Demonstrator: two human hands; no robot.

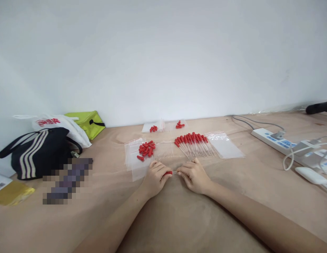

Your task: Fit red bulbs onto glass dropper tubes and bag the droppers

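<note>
At the frame's lower centre, the fingers of your left hand grip a red bulb; those of your right hand pinch the clear tube at its end. Red-topped tubes lie above on the worktop.

Diffuse, fairly bright light is washing the pale wall, which is showing brightest low in the middle and graying toward the upper corners. Soft shadow is darkening the table between the forearms. Wide-angle distortion is stretching the forearms and power strip toward the edges. Thin clear tubes are losing fine detail. Coarse pixel blocks are masking a dark object at left.
</note>
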